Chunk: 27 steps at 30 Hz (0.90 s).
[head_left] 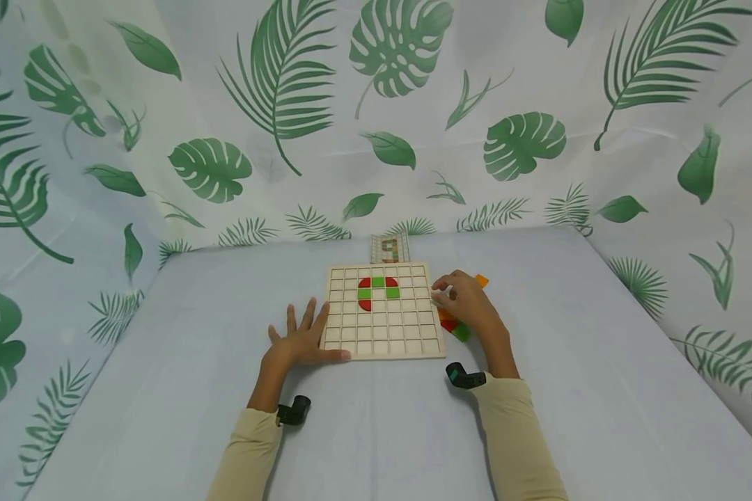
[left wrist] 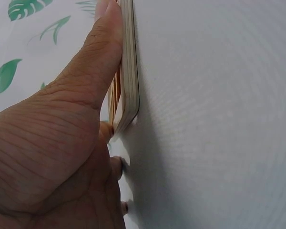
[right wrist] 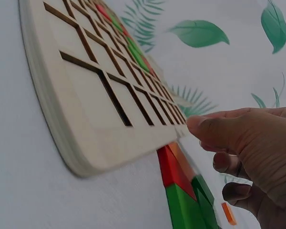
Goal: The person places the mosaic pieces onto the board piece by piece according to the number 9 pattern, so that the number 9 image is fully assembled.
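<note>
A square wooden grid board [head_left: 382, 334] lies flat on the table. Red quarter-round pieces [head_left: 365, 305] and green squares [head_left: 378, 282] sit in some of its upper cells, forming an arch. My left hand [head_left: 297, 342] is spread at the board's lower left corner, the thumb along the front edge and the other fingers by the left side. My right hand [head_left: 466, 299] is at the board's right edge, thumb and index finger brought together; whether a small piece is between them is hidden. Under and beside it lie loose red, green and orange pieces [right wrist: 181, 191].
Behind the board stands a small pattern card [head_left: 390, 248] with a coloured grid picture. One orange piece [head_left: 482, 280] lies past my right hand. A leaf-printed cloth [head_left: 388, 153] hangs around the pale table [head_left: 376, 431].
</note>
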Tool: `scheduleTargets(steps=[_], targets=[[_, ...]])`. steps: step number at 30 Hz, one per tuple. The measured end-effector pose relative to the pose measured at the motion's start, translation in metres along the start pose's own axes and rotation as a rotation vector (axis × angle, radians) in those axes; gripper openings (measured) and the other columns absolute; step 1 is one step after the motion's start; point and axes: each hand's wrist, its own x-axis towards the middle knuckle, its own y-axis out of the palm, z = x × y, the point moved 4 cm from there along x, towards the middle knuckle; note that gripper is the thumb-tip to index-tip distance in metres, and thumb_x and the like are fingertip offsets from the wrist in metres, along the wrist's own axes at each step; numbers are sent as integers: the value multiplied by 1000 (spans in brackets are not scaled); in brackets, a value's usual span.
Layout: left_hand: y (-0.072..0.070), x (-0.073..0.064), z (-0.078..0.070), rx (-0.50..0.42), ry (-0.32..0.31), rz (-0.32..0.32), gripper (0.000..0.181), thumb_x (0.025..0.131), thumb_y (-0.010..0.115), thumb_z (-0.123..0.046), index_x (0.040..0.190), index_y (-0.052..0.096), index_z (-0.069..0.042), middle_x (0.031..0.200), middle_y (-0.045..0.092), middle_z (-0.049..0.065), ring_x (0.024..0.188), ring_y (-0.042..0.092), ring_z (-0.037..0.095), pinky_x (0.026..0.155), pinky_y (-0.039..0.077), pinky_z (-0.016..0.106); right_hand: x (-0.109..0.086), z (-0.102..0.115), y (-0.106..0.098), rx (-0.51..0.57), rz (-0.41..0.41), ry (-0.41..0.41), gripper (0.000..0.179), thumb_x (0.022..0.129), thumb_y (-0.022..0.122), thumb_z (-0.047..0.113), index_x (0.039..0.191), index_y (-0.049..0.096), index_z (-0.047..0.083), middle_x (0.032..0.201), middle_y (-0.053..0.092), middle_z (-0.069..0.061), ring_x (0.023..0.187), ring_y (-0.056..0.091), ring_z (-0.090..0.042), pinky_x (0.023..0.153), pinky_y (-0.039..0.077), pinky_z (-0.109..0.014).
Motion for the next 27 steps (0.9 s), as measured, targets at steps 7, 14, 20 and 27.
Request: scheduleTargets(steps=[7,14,20,27], targets=[[0,-1,-1,2,2,-7,115,76,65,-72,159,4,-22,166,-8,10,148,-15,47,107,2,79,-5,-17,-9,-26,-36,-23,15,90,70,14,100,72,3,97,64,-16,77,54,-24,69,46,-32],[1,-1,-1,3,-1,-4,115,76,65,-73,159,3,-23,166,-8,9,148,-16,46,107,2,78,-12,-31,-16,2,-15,64,19,90,70,18,103,72,5,102,64,-16,79,53,-24,64,45,-30],[1,-1,-1,-5,1,-4,115,76,65,-73,159,3,-23,166,-9,9,148,-16,46,107,1,78,-15,-35,-22,19,22,74,23,87,73,20,104,72,4,102,64,-14,73,50,-20,59,43,-28],[1,0,0,0,1,-4,115,76,65,-73,159,3,-22,166,-9,9,148,-16,47,107,2,79,-15,-40,-21,52,89,104,25,84,77,18,103,73,2,100,67,-14,64,51,-16,55,43,-27]])
